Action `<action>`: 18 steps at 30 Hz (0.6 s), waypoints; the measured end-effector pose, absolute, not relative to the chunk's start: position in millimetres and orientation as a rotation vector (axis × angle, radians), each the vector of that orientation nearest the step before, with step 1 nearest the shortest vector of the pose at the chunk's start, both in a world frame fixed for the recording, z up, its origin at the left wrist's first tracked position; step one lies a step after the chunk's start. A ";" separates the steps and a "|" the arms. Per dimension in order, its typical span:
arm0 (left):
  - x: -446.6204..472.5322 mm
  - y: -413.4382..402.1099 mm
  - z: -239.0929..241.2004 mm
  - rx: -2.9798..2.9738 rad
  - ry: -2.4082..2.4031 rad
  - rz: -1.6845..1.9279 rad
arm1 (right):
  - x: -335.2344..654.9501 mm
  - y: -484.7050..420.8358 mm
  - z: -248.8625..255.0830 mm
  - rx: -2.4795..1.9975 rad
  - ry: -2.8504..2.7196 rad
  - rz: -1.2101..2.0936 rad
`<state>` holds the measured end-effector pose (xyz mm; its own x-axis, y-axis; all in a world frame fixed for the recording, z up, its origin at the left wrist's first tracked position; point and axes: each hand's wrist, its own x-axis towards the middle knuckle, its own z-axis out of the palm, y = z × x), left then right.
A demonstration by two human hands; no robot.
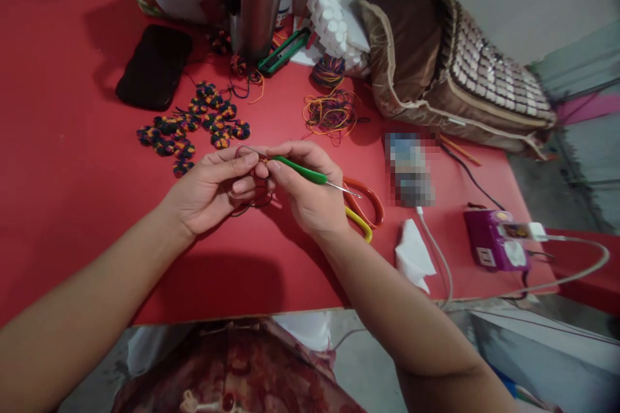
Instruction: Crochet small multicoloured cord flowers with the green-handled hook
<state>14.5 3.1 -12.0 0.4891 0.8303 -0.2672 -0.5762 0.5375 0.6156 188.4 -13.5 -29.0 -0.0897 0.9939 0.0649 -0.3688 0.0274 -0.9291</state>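
My right hand (310, 197) is closed around a green-handled crochet hook (300, 171), its metal tip pointing left toward my other hand. My left hand (213, 187) pinches a small bit of multicoloured yarn work (252, 171) at the hook's tip, and dark thread (252, 203) loops down under the fingers onto the red table (72, 174). Both hands hover just above the table's middle. Several finished small crocheted pieces (194, 126) in dark, orange and pink yarn lie in a cluster behind my left hand.
Orange-and-yellow scissors (365, 210) lie right of my right hand. A loose yarn tangle (332, 110), black case (155, 66), metal flask (256, 0), white foam stack (332, 6), brown bag (450, 71), phone (409, 168), tissue (413, 255) and purple power strip (494, 242) with cables.
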 end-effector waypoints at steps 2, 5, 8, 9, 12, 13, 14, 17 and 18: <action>14.6 3.9 -11.3 0.439 0.576 0.888 | 187.9 -13.1 -28.4 -0.815 -1.009 1.433; 14.6 4.6 -9.6 0.360 0.598 0.911 | 186.2 -10.1 -30.0 -0.808 -0.928 1.471; 15.1 4.0 -6.0 0.338 0.629 0.939 | 184.5 -6.0 -31.9 -0.805 -0.856 1.476; 15.3 3.7 -4.6 0.336 0.639 0.942 | 184.1 -4.9 -31.9 -0.801 -0.844 1.474; 16.0 3.4 -2.2 0.335 0.665 0.945 | 183.4 -3.3 -30.5 -0.801 -0.836 1.476; 16.1 3.7 -2.2 0.340 0.672 0.953 | 183.4 -3.3 -29.7 -0.805 -0.837 1.473; 16.0 4.1 -2.6 0.349 0.678 0.959 | 183.4 -3.5 -28.9 -0.814 -0.839 1.469; 14.6 5.4 -5.2 0.401 0.687 0.944 | 184.0 -4.1 -26.8 -0.856 -0.842 1.439; 14.0 5.4 -6.0 0.427 0.684 0.931 | 184.3 -4.3 -26.3 -0.872 -0.842 1.424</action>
